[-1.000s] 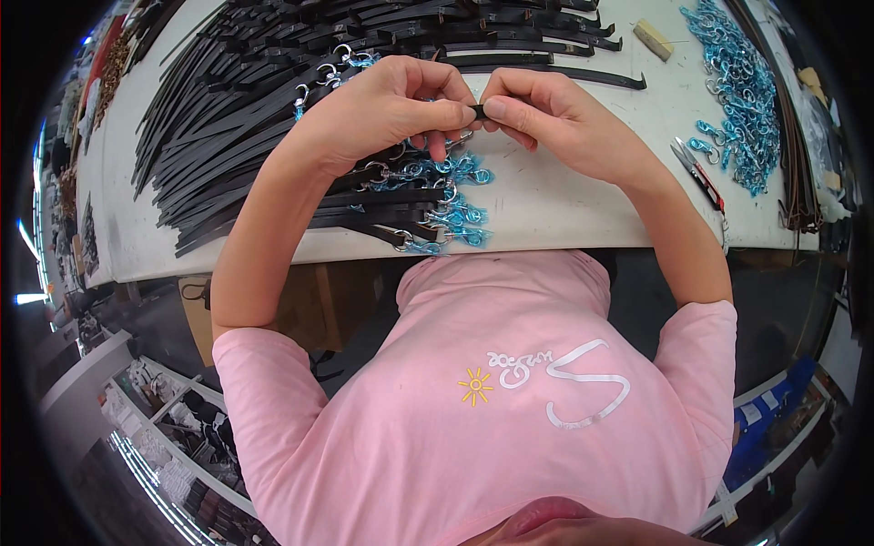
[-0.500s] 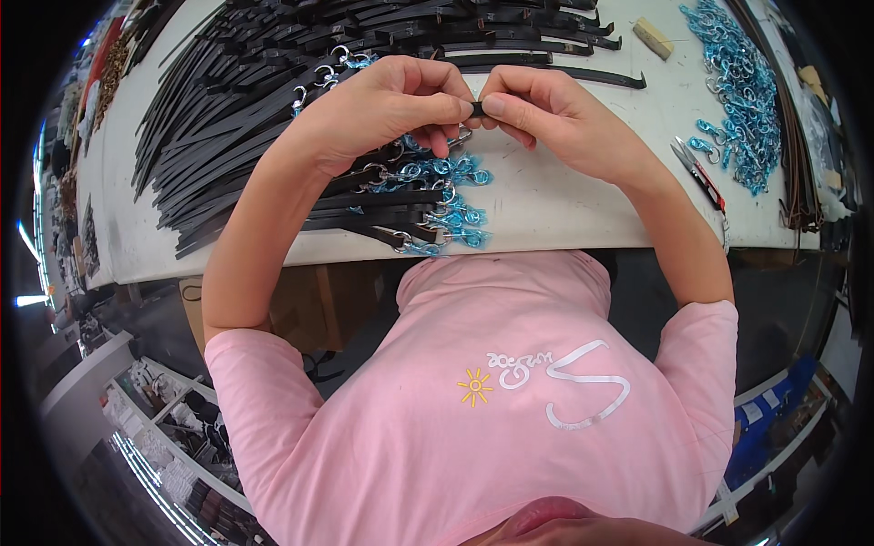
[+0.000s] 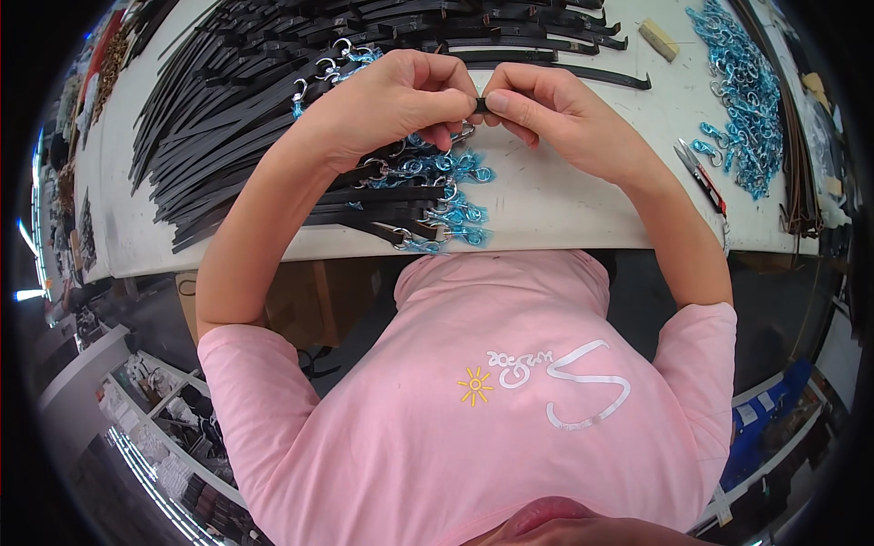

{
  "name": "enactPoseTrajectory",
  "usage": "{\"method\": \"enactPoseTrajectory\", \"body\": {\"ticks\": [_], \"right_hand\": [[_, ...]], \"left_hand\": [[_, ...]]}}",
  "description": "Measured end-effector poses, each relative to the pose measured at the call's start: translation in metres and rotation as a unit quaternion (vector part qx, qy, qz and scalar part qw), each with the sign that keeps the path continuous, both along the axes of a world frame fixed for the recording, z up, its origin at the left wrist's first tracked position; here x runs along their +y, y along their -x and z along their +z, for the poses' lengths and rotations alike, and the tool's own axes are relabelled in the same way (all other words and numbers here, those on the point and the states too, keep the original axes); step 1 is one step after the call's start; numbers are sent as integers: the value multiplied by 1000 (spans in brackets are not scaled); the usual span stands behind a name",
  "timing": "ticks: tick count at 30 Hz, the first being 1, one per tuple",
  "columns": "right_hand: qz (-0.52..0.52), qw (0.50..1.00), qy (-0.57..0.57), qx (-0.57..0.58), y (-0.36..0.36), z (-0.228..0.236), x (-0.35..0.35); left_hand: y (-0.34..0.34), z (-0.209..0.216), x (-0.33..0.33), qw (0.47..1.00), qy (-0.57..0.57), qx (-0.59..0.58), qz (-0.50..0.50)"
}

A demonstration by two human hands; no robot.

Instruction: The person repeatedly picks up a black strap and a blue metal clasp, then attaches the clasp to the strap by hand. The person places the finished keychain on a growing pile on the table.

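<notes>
A person in a pink shirt has both hands up over the white desk. The left hand and the right hand are close together. Between them is a small black piece. The grip of each hand is pinched on it, thumb and finger squeezed tight, one hand on each side. I cannot tell if the piece is part of a longer strap, because the fingers hide it. Lots of long black straps lie in a big pile on the left and far part of the desk. Near the left hand, some straps end in silver rings and clips with shiny blue wrap, close to the near edge. On the right side there is a big heap of blue-wrapped clips, and a few sit just beside it. Red and black snips lie near the right arm. A tan block is farther back. Thin brown strips lie along the right end, past the blue heap.
</notes>
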State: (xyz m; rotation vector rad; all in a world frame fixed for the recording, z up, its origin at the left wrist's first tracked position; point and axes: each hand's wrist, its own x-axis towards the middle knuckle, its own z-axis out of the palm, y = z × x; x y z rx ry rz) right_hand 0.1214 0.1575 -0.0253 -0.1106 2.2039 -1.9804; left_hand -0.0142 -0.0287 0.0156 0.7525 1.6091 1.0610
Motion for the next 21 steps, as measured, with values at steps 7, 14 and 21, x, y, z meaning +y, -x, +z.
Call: {"method": "enactPoseTrajectory", "body": {"ticks": [7,14,21], "right_hand": [[-12,1000,15,-9,-1,1,1],[-1,1000,22,-9,0,4,2],[-11,1000,19,-2,-1,2,0]], "left_hand": [[-1,4,1,1000,21,5,3],[0,4,2,1000,5,-22,15],[-5,-1,1,1000,3,4,6]]}}
